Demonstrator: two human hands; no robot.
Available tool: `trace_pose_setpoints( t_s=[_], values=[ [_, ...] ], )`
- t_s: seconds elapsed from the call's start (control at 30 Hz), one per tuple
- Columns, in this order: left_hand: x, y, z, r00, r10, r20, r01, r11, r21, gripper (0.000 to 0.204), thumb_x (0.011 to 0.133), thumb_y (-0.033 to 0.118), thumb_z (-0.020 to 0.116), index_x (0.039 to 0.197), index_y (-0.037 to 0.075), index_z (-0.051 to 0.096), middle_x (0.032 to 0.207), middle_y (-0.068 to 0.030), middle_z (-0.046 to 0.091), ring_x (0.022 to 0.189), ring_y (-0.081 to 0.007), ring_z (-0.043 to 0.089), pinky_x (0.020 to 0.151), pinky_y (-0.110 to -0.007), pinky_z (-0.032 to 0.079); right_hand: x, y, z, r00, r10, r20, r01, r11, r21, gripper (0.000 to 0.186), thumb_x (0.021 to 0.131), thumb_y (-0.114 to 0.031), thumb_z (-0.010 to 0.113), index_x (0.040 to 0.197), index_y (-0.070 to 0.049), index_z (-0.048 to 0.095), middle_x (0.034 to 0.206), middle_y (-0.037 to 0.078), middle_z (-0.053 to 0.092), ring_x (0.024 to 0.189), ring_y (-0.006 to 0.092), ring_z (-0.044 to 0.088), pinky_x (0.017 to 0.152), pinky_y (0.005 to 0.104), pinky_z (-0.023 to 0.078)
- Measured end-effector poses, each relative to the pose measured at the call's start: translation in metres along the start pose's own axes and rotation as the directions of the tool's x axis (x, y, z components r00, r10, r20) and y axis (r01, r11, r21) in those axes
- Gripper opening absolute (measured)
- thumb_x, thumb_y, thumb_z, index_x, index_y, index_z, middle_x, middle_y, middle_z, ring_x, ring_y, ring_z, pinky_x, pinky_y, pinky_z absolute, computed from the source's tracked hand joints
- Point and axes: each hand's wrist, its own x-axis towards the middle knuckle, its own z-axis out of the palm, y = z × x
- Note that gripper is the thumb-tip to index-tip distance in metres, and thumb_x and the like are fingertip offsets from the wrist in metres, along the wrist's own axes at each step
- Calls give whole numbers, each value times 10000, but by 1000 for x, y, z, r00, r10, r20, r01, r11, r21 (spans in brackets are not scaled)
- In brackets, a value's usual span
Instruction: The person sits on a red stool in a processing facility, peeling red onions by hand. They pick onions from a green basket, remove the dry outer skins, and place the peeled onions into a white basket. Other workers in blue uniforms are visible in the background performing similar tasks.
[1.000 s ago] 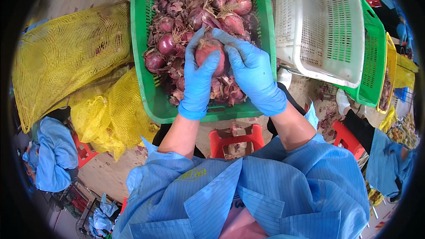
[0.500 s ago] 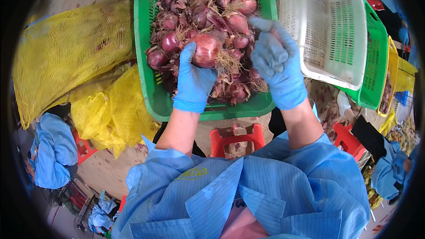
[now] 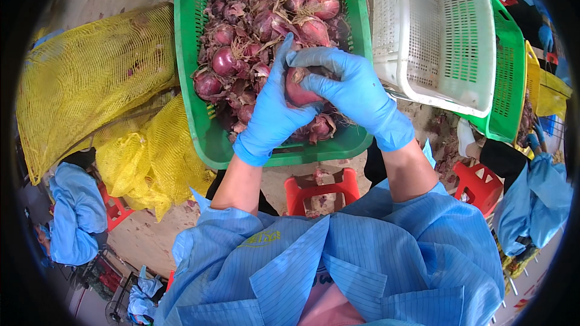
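Showing at frame centre, a red onion (image 3: 297,92) is gripped by the curled fingers of left hand (image 3: 275,111) and right hand (image 3: 359,92); probably firm, with slippery papery skin, it is best held around its sides.

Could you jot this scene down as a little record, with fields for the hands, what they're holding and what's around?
Left hand: blue-gloved, cupping a red onion
Right hand: blue-gloved, curled over the same onion
Beneath: green crate of onions with dry skins and roots
Person's left: yellow mesh bags
Person's right: white crate
Nearer the body: red stool
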Motion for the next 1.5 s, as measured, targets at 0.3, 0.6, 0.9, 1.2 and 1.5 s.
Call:
trace_pose_setpoints(
  t_s=[0.3,0.6,0.9,1.2,1.5],
  values=[
    [1,6,0,996,-90,21,93,954,-286,951,628,38,736,1419,62,211,1345,-108,380,1202,-194,411,1015,-321,354,5,4,-1,956,75,-284,-41,991,125,125,845,-49,571,928,24,628,886,87,664,804,131,606,750,257,485],
    [3,4,0,998,-3,-60,-8,981,-195,912,637,-16,702,1413,70,231,1366,-102,365,1234,-194,386,1029,-312,336,-1,1,10,989,-145,-34,139,980,-144,484,829,-178,631,1250,6,480,1170,131,578,1026,168,560,890,287,439],
    [0,2,2,999,22,-32,-25,995,-97,926,615,-58,671,1416,59,221,1395,-91,336,1264,-187,355,1041,-319,317,0,15,8,973,-111,-205,43,950,-309,281,811,-108,619,1085,-42,623,1010,164,638,870,269,646,755,325,508],
    [-2,12,3,983,-181,24,179,935,-306,905,656,-62,672,1421,73,207,1330,-90,395,1180,-167,430,990,-296,377,1,6,15,951,-274,-143,243,949,-203,282,741,-42,660,1023,-48,647,962,120,652,862,233,645,779,306,510],
    [-2,11,9,984,-165,64,176,945,-277,869,667,-34,672,1410,49,230,1321,-90,402,1188,-164,416,1006,-299,354,-3,13,12,950,-179,-258,159,983,-96,94,786,21,598,878,2,600,912,107,650,817,181,626,751,288,501]
  ],
)
